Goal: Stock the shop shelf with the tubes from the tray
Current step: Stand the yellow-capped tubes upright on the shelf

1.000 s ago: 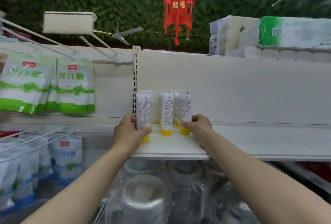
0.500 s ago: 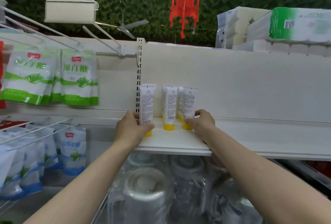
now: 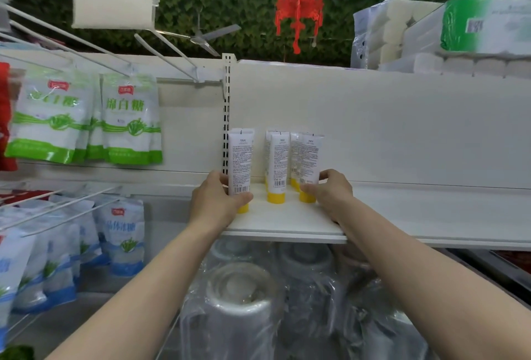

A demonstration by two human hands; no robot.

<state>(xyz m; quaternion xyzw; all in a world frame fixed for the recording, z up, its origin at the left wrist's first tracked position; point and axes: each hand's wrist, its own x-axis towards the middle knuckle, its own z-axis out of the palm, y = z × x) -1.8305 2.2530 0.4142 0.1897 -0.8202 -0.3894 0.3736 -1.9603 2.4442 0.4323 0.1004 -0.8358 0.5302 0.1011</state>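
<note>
Several white tubes with yellow caps stand cap-down at the left end of the white shelf (image 3: 287, 224). My left hand (image 3: 218, 201) grips the leftmost tube (image 3: 240, 158) near its cap, beside the slotted upright. My right hand (image 3: 330, 195) holds the rightmost tube (image 3: 309, 158) at its base. Between them stands a free tube (image 3: 278, 164), with more tubes close behind it. The tray is out of view.
Green and white bags (image 3: 129, 121) hang from pegs at left, blue and white bags (image 3: 123, 239) below them. Wrapped pots (image 3: 241, 296) sit under the shelf. Paper-roll packs (image 3: 431, 34) lie on top. The shelf stretches bare to the right (image 3: 431, 213).
Both hands stay on the same two tubes. The camera has tilted slightly, so the shelf and tubes sit a little lower and more central in view.
</note>
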